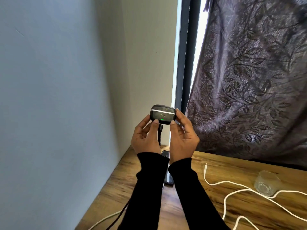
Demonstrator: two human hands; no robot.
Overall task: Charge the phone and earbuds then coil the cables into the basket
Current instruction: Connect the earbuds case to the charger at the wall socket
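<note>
Above the table (pixel 207 165), the earbuds case (pixel 162 114) was held level between both hands, long axis left-right, green lamp lit, black cable (pixel 160 135) plugged in beneath. Left hand (pixel 146 135) and right hand (pixel 182 138) each pinched one end, equally near. Phone (pixel 166 170) lay directly below.

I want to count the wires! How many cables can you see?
2, maybe more. A dark cable hangs from the earbuds case held in both hands. A white cable snakes over the table; the white bit at bottom left may be another.
</note>
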